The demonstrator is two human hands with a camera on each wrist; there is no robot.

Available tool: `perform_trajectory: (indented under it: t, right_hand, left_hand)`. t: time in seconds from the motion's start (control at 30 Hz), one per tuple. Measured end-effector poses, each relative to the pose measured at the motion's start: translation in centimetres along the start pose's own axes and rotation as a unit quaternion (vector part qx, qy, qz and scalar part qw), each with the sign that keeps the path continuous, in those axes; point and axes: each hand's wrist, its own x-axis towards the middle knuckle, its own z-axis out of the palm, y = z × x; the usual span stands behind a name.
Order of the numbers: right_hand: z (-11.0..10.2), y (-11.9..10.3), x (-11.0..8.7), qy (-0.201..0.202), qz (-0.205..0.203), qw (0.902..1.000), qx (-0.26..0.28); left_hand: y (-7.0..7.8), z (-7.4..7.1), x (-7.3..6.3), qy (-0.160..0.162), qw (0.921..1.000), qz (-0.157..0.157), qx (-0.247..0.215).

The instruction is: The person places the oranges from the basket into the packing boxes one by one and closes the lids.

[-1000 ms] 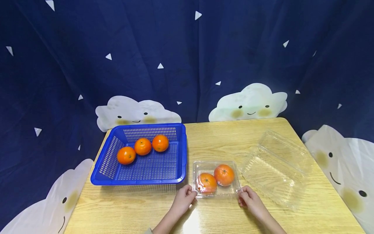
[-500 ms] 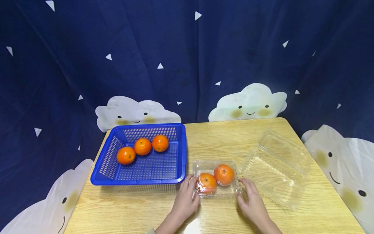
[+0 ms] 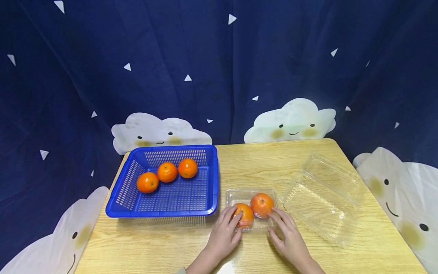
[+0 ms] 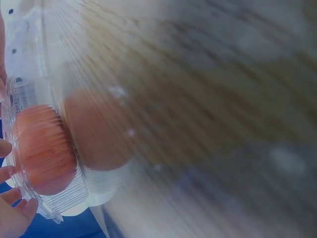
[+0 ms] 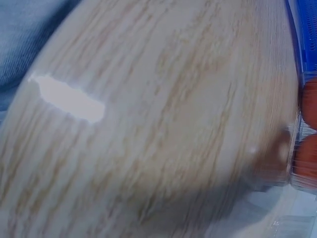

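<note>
A clear plastic clamshell box (image 3: pixel 235 195) stands on the table with its lid over two oranges, the left one (image 3: pixel 247 217) partly behind fingers and the right one (image 3: pixel 262 205) farther back. My left hand (image 3: pixel 221 235) rests its fingers on the lid's left side, thumb by the front edge. On the right, my right hand (image 3: pixel 290 239) lays its spread fingers over the lid's front right corner. In the left wrist view, fingertips (image 4: pixel 12 213) touch the box rim beside an orange (image 4: pixel 44 153). The right wrist view catches only the box's edge (image 5: pixel 297 183) and parts of both oranges.
A blue plastic basket (image 3: pixel 215 182) with three oranges (image 3: pixel 167 172) stands to the left, close to the box. Another clear clamshell (image 3: pixel 321 201) lies opened out on the right of the wooden table (image 3: pixel 260 160). A dark blue curtain (image 3: pixel 219 57) hangs behind.
Both hands have let go of the box's front corners and moved forward and inward, fingers now spread over the lid. The box, basket and oranges have stayed in place.
</note>
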Motion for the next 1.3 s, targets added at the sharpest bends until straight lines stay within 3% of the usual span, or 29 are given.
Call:
perform_trajectory:
  t: [0.23,0.53,0.87,1.1,1.3]
  right_hand:
    - [0.1,0.0,0.3,0.016,-0.008,0.9998,-0.005]
    - [0.6,0.3,1.1,0.015,0.020,0.9992,-0.031]
    - [1.3,0.9,2.5,0.008,0.032,0.9986,-0.041]
    - [1.8,1.2,3.5,0.002,0.047,0.9979,-0.045]
    - [2.0,1.6,4.4,0.000,0.054,0.9975,-0.045]
  left_hand:
    - [0.0,0.2,0.2,-0.001,1.0000,-0.006,-0.001]
    - [0.0,0.3,1.1,-0.006,0.9998,-0.016,0.013]
    - [0.0,0.4,2.9,-0.032,0.9979,-0.042,0.037]
    - [0.2,0.5,4.2,-0.057,0.9936,-0.080,0.055]
    - [0.2,0.9,5.4,-0.053,0.9908,-0.088,0.088]
